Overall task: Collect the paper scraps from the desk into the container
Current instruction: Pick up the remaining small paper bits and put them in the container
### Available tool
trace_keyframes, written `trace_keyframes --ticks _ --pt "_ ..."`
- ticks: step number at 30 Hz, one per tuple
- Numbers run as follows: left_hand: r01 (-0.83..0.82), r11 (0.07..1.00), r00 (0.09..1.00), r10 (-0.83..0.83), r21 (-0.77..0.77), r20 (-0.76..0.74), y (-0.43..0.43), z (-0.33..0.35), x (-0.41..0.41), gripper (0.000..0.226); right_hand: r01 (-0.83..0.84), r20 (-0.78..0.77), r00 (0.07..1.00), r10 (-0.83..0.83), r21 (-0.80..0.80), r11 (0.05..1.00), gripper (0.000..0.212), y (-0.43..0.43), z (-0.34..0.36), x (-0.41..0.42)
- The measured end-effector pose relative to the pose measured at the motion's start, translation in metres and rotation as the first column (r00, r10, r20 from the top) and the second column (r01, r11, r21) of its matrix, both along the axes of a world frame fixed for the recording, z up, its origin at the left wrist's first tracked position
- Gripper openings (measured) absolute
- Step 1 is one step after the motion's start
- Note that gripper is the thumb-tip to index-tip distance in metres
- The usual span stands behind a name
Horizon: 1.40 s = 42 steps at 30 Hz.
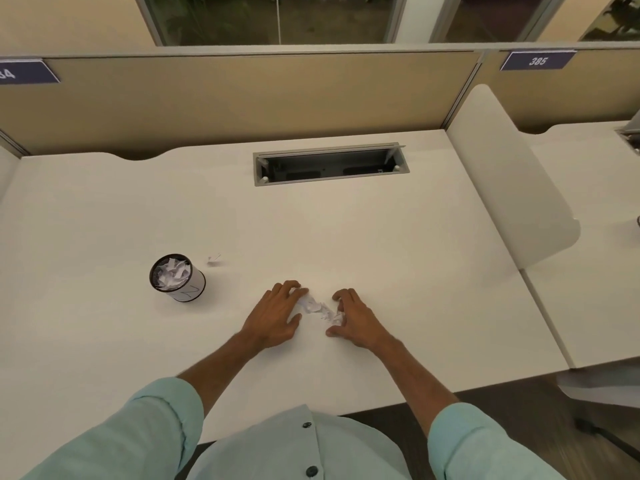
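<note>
A small pile of white paper scraps (318,308) lies on the white desk (346,237), near its front middle. My left hand (277,315) rests flat on the pile's left side, fingers spread and touching the scraps. On the pile's right, my right hand (353,322) curves around it, fingertips against the paper. Neither hand has lifted anything. To the left stands a round dark mesh container (177,277) wrapped in white paper, with several scraps inside. One loose scrap (213,259) lies just right of and behind the container.
An open grey cable tray (330,165) is recessed at the desk's back middle. Beige partition panels (242,98) wall off the back. A white side divider (512,178) stands along the right edge, with the neighbouring desk beyond.
</note>
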<state>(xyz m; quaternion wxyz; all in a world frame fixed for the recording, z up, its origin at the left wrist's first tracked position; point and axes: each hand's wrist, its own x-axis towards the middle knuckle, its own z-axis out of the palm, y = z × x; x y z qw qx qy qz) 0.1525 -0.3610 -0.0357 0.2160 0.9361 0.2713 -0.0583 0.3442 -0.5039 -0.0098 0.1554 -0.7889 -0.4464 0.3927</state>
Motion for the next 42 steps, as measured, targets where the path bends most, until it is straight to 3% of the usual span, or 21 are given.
trace_keyframes --ticks 5,12,15,21,27,34,42 --pt "-0.044 0.999 0.999 0.044 -0.031 -0.016 0.0 0.006 -0.003 0.061 -0.03 0.014 0.999 0.029 0.063 0.998 0.074 0.026 0.005 -0.023" --pt "-0.154 0.987 0.986 0.149 -0.056 -0.073 0.005 0.015 0.008 0.027 -0.171 0.191 0.971 0.146 0.123 0.978 0.03 0.042 0.005 -0.043" --pt "-0.191 0.979 0.981 0.188 -0.074 -0.044 0.009 0.016 0.004 0.023 -0.235 0.24 0.95 0.2 0.127 0.964 0.025 0.047 0.004 -0.046" --pt "-0.32 0.939 0.94 0.331 -0.123 0.082 0.023 0.03 -0.003 0.018 -0.152 0.212 0.972 0.105 0.216 0.965 0.017 0.071 0.019 -0.04" --pt "-0.42 0.9 0.863 0.436 -0.117 0.254 0.051 0.056 -0.006 0.01 -0.113 0.138 0.988 0.071 0.331 0.937 0.013 0.113 0.048 -0.026" --pt "-0.552 0.83 0.744 0.532 -0.076 0.405 0.09 0.086 -0.036 0.008 -0.205 0.114 0.978 0.174 0.396 0.895 0.012 0.175 0.079 -0.046" --pt "-0.745 0.654 0.55 0.712 -0.129 0.436 0.114 0.098 -0.105 0.009 -0.342 0.108 0.939 0.327 0.409 0.846 0.01 0.234 0.096 -0.112"
